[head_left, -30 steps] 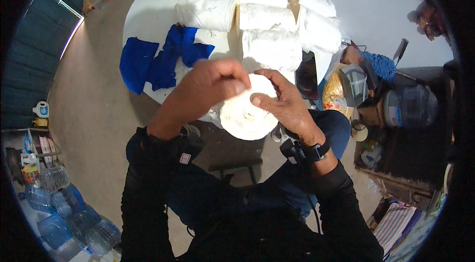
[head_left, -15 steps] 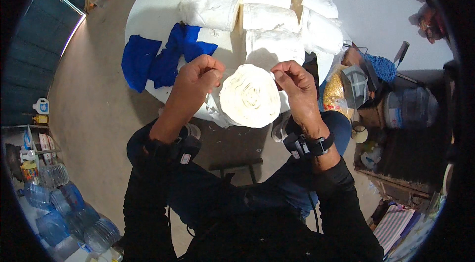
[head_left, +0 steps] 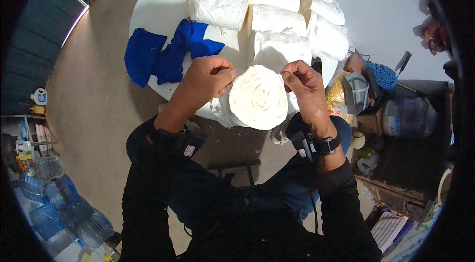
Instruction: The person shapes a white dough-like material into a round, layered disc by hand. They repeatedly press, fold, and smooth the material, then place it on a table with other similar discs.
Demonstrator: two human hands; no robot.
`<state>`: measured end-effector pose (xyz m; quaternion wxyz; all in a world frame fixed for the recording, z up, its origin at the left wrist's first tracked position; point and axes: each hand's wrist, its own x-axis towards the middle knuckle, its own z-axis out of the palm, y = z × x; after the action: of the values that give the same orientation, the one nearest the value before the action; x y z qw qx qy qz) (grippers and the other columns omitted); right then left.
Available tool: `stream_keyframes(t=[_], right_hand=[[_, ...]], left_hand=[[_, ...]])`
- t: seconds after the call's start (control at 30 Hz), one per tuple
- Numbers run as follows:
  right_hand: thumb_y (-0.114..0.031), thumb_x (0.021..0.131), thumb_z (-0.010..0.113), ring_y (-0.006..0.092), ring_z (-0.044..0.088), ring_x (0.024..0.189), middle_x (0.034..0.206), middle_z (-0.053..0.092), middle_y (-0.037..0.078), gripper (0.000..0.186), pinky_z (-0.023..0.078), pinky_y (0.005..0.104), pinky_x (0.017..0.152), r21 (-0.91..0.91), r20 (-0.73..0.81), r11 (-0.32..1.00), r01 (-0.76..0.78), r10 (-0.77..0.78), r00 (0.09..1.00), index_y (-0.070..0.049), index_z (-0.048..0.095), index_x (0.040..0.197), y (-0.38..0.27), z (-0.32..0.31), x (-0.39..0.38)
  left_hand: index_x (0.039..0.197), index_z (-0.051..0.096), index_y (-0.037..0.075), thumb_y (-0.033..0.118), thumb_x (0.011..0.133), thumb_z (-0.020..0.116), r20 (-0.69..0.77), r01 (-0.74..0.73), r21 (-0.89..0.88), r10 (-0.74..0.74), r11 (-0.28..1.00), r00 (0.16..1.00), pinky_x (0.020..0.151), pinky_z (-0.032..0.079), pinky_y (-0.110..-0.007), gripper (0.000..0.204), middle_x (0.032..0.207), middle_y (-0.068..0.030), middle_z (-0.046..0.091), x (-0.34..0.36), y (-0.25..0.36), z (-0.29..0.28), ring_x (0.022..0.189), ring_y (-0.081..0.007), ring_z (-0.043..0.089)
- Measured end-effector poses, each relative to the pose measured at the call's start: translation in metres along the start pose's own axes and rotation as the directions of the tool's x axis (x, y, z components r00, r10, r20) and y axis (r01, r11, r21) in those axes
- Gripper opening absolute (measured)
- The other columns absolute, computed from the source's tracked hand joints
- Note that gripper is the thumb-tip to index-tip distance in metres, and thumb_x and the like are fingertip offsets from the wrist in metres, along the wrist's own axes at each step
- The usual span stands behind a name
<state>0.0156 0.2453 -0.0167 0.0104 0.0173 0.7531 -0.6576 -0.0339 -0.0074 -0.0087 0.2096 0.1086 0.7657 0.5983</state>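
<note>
A thick roll of thin cream-white sheeting [head_left: 258,98] sits at the near edge of the round white table [head_left: 148,10], its layered spiral end facing up. At the roll's left side is my left hand [head_left: 210,78], its fingers curled and thumb pressed to the forefinger. On the opposite side my right hand [head_left: 306,83] makes a similar pinch close to the roll's upper right rim. What lies between either set of fingertips is too small or hidden to make out. Crumpled whitish wrapping [head_left: 222,113] shows beneath the roll on its left.
Several white rolls [head_left: 279,19] lie in rows across the far side of the table. Blue cloth pieces [head_left: 170,62] rest at its left. To the right are a bag of yellow grains [head_left: 336,96] and a large water bottle [head_left: 408,117]. Empty plastic bottles [head_left: 54,215] crowd the lower left.
The whole view has shifted slightly, with the table, roll and hands appearing a little farther right. Both hands keep their pinched shape beside the roll.
</note>
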Motion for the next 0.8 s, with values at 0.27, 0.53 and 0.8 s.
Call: stream_keyframes(t=[0.27, 0.53, 0.8], right_hand=[[-0.006, 0.100, 0.067, 0.0031, 0.052, 0.078, 0.086, 0.061, -0.005, 0.003, 0.044, 0.0206, 0.071, -0.042, 0.059, 0.997, -0.072, 0.074, 0.995, -0.003, 0.066, 0.098, -0.007, -0.001, 0.001], [-0.002, 0.096, 0.069, 0.0072, 0.058, 0.087, 0.109, 0.064, 0.001, 0.012, 0.052, 0.0242, 0.080, -0.138, 0.012, 0.990, 0.041, -0.040, 0.999, -0.004, 0.068, 0.108, -0.005, -0.001, 0.001], [0.000, 0.088, 0.070, 0.0242, 0.060, 0.120, 0.126, 0.061, 0.012, 0.031, 0.051, 0.0361, 0.099, -0.318, 0.268, 0.861, 0.396, -0.319, 0.909, -0.008, 0.075, 0.117, -0.024, 0.002, 0.004]], left_hand=[[0.093, 0.070, -0.003, 0.015, 0.095, 0.064, 0.105, 0.035, -0.143, -0.020, 0.989, 0.994, 0.055, 0.039, -0.024, 0.019, 0.071, 0.0011, 0.061, 0.001, -0.002, -0.006, 0.061, -0.0063, 0.050], [0.091, 0.069, 0.000, 0.013, 0.096, 0.062, 0.078, -0.007, -0.164, 0.020, 0.986, 0.997, 0.054, 0.038, -0.024, 0.016, 0.070, 0.0039, 0.057, 0.002, -0.013, -0.005, 0.061, -0.0039, 0.048], [0.094, 0.067, 0.001, 0.013, 0.097, 0.062, 0.114, 0.095, -0.174, -0.076, 0.980, 0.991, 0.051, 0.034, -0.022, 0.013, 0.070, 0.0029, 0.056, -0.003, -0.004, -0.007, 0.058, -0.0029, 0.045]])
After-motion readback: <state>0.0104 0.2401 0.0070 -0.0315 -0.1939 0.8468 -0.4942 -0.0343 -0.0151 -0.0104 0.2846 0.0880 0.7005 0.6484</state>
